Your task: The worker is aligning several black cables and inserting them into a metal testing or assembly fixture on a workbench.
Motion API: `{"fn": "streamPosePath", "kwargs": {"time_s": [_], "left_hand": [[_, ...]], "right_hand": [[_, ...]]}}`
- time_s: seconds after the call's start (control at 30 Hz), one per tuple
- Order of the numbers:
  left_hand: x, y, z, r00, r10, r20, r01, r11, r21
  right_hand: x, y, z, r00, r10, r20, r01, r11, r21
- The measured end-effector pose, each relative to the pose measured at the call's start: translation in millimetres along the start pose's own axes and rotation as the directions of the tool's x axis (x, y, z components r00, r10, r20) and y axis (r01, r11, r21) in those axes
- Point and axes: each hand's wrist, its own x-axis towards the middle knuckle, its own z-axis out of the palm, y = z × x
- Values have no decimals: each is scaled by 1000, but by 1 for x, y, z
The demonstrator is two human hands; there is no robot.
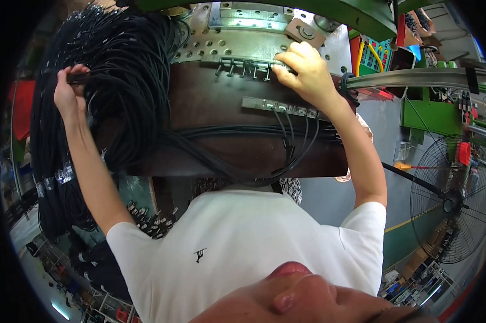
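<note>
At the far left, my left hand (72,91) is closed round some dark cables at the edge of a large hanging bundle of black cables (130,91). My right hand (306,72) is closed at the right end of a metal bar (237,61), which lies along the front edge of a drilled steel plate (200,49). Several small dark pieces hang from that bar. What the right fingertips touch is partly hidden. Nearer me lies a second, slotted metal bar (270,103) with thin cables running from it.
A brown work surface (210,99) carries loose black cables (226,131) across its front. A green machine beam (350,16) crosses above the plate. Beyond my right arm are a button panel (376,56), a metal rail (415,79) and a caged fan (452,202).
</note>
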Motion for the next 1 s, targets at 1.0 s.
{"fn": "streamPosePath", "kwargs": {"time_s": [1.0], "left_hand": [[-103, -73, 235, -93, -339, 936, 854, 457, 250]], "right_hand": [[77, 125, 30, 996, 16, 92, 34, 859, -510]]}}
